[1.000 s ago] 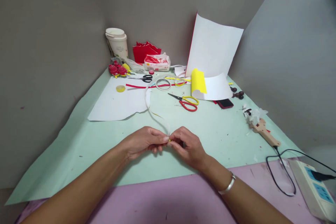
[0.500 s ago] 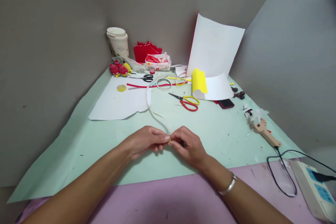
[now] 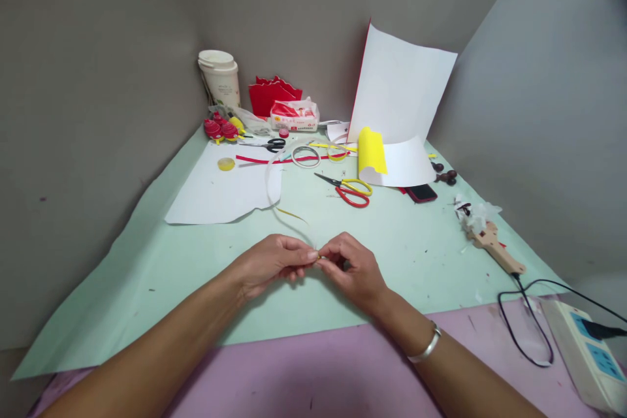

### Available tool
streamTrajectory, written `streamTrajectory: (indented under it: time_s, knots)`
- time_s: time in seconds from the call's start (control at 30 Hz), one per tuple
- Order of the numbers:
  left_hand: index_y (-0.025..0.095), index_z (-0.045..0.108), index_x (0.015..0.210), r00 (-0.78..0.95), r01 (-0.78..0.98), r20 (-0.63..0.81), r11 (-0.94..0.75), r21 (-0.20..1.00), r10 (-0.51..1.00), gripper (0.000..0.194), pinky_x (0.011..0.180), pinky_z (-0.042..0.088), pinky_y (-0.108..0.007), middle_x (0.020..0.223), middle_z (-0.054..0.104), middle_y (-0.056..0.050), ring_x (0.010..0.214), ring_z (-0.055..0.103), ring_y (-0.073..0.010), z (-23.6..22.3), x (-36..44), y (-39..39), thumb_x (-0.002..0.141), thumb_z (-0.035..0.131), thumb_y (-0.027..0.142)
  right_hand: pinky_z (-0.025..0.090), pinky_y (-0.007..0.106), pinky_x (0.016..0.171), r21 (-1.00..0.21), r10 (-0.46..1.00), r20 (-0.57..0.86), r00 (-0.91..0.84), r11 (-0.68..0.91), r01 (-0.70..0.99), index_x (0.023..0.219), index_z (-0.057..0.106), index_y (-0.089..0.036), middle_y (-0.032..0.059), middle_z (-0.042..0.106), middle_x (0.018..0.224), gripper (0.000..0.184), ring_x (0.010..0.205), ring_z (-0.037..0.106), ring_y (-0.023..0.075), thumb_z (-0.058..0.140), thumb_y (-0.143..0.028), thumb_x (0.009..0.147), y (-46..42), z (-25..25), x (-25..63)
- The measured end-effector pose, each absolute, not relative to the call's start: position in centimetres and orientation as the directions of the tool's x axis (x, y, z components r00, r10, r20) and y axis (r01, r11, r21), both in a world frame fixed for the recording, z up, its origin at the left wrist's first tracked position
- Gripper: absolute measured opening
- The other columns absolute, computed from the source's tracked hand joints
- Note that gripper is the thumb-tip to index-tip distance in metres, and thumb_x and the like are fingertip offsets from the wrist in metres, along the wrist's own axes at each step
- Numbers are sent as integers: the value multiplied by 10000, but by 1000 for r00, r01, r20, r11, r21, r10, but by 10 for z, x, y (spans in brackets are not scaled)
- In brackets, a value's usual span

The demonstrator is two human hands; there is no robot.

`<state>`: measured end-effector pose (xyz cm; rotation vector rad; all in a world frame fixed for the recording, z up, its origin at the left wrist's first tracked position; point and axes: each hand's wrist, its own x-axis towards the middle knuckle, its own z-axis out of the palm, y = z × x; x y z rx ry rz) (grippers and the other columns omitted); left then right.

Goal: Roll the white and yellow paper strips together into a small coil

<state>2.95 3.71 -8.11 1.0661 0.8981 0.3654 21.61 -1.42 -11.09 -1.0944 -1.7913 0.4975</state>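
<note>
My left hand (image 3: pixel 272 263) and my right hand (image 3: pixel 353 270) meet at the fingertips over the pale green paper sheet (image 3: pixel 147 268), low in the middle of the view. Both pinch the near end of a long thin white paper strip (image 3: pixel 272 191), where a tiny yellow bit shows between the fingers. The strip curves up and away from my hands toward the back of the table. A silver bangle (image 3: pixel 425 346) sits on my right wrist.
Red-and-yellow scissors (image 3: pixel 349 189), black scissors (image 3: pixel 272 144), tape rings (image 3: pixel 305 157), a yellow tape roll (image 3: pixel 226 164), white sheets (image 3: pixel 223 189), yellow corrugated paper (image 3: pixel 371 151), a phone (image 3: pixel 420 193), a cup (image 3: pixel 219 78) and red items lie behind. A glue gun (image 3: pixel 492 243), cable and power strip (image 3: pixel 585 353) lie right.
My hands stay pinched together at the same spot. The far loop of the white strip has swung slightly left and flattened. The view has barely shifted.
</note>
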Motion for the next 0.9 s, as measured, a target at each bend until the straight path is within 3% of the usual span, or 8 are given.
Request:
streamTrajectory:
  time_s: [0.2,0.5,0.9]
  knots:
    - [133,702,707,625,168,-462,469,867,629,260,536,339,-198,602,557,8,581,463,-86,-78,28,36,726,739,389,445,228,571,-643,802,554,-222,582,498,854,616,-199,14,572,732,14,655,529,127,614,-186,860,-15,-111,217]
    - [140,712,713,624,222,-446,402,888,641,268,531,329,-224,587,565,10,555,461,-97,-79,27,38,693,747,404,462,240,592,-633,798,523,-300,599,491,895,605,-214,27,594,785,53,708,547,143,583,-175,869,-16,-113,219]
    - [127,705,727,587,171,-438,424,889,681,285,535,341,-216,598,562,4,579,472,-99,-78,31,34,714,734,410,468,246,577,-624,806,559,-195,563,542,873,605,-210,23,579,759,22,652,535,134,590,-195,869,-16,-115,216]
